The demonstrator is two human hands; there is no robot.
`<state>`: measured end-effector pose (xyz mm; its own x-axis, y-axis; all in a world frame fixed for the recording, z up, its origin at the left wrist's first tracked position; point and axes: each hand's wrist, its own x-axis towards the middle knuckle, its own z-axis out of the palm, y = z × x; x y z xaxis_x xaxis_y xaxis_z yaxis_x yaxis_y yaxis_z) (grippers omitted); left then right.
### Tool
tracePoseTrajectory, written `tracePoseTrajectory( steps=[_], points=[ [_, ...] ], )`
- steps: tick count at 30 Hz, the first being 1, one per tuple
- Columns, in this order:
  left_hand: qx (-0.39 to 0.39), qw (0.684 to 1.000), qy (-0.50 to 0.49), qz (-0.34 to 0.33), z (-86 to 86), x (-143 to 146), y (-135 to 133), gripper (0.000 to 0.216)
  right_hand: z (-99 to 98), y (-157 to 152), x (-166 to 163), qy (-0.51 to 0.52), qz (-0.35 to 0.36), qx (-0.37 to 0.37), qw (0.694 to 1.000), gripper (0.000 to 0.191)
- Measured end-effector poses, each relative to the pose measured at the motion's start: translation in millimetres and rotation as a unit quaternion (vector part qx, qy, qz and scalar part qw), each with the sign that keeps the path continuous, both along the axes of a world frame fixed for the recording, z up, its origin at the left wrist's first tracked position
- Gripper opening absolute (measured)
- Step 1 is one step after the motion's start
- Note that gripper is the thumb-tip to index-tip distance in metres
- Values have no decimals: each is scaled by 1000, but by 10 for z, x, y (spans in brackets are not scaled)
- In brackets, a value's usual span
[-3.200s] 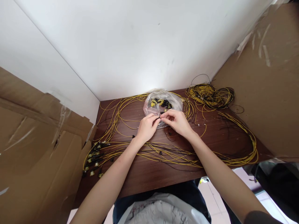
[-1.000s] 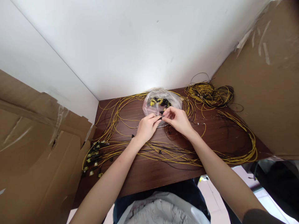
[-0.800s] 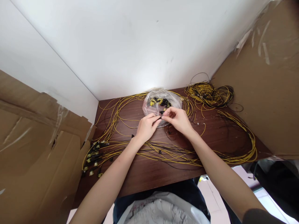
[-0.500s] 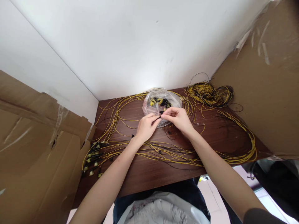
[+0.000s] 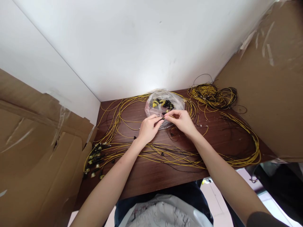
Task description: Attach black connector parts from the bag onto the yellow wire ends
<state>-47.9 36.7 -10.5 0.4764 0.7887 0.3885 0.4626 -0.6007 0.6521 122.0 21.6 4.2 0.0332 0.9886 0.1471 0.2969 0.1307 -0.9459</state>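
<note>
Black plastic, by the look of it: a small dark piece (image 5: 162,119) in the fingertips, raised over the table (image 5: 144,176). Detail too small to make out.

Left hand (image 5: 147,127), 8 o'clock of it, pinches it between thumb and forefinger. Right hand (image 5: 181,121), 3 o'clock, thumb and forefinger pressed together, seemingly on a thin yellow wire (image 5: 173,117) that meets the piece.

Handling, as judged: piece near weightless, stiff, probably smooth enough to skid from a loose grip. Best held by its body, end left free. Wire limp, springy over any length; hold close to the tip so it cannot bend away. A hard tug could harm it.

12 o'clock, just beyond the fingertips: clear plastic bag (image 5: 178,99), soft and slack, with black and yellow parts (image 5: 168,104) inside.

5 o'clock, near: loose black part (image 5: 172,134) on the table. 6 o'clock: long wire bundle (image 5: 175,154), yellow and black, running under both forearms. 8 o'clock, well apart: cluster of connectors (image 5: 94,157) at its end. 10 o'clock: looped yellow wires (image 5: 118,116). 2 o'clock: wire tangle (image 5: 205,94), likely snag-prone.
</note>
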Motion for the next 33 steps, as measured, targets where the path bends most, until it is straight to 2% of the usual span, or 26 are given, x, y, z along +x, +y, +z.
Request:
tracePoseTrajectory(
  steps=[6,12,25,33],
  points=[
    [2,1000,1,-1,1,3,4,25,20,-19,17,-85,18,37,996,17],
    [7,1000,5,3,-8,7,13,24,104,-54,24,-190,54,103,975,13],
    [3,1000,14,11,-20,14,21,24,113,-61,38,-229,108,161,954,14],
    [5,1000,15,12,-8,12,16,24,104,-59,48,-235,111,182,948,16]
  ],
)
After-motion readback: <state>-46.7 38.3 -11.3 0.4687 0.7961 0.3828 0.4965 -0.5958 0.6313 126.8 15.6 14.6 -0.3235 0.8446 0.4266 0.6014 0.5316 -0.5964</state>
